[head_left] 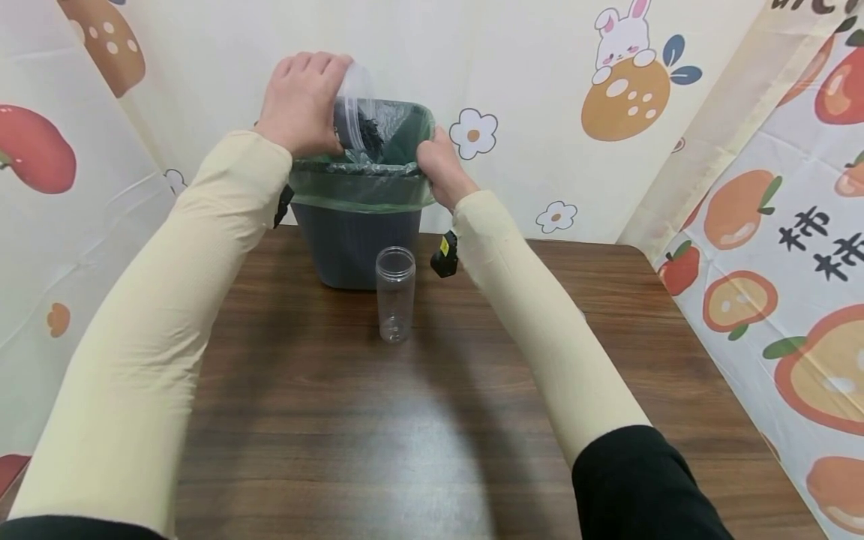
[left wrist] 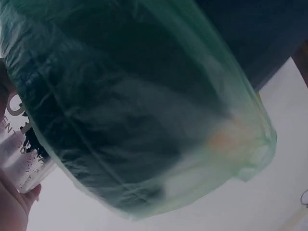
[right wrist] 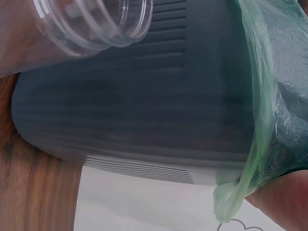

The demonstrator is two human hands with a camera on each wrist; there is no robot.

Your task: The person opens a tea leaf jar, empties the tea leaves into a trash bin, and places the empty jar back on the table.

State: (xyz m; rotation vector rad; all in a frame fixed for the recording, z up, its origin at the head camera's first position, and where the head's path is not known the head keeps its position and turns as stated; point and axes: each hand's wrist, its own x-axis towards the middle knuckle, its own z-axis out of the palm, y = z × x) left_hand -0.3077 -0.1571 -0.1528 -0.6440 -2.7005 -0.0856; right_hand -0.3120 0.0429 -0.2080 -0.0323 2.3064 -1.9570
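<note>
At the back of the table, a dark grey-blue trash bin point(head_left: 337, 240) is lined with a translucent green plastic bag point(head_left: 364, 187) folded over its rim. My left hand point(head_left: 300, 101) grips a clear plastic cup point(head_left: 352, 90) tilted sideways over the bin's mouth. Dark shredded bits point(head_left: 370, 139) lie at the cup's opening, and the left wrist view shows them through its printed wall point(left wrist: 17, 134). On the bin's right side, my right hand point(head_left: 445, 169) holds the rim together with the bag; part of its fingers is hidden. A clear open jar point(head_left: 395, 296) stands upright in front of the bin.
The brown wood-grain table point(head_left: 324, 420) stretches from the bin toward me. Behind it hangs a pale curtain point(head_left: 513, 67) printed with fruit, flowers and a rabbit. Another printed fabric point(head_left: 749, 360) hangs along the right side. The jar stands close to the bin's front.
</note>
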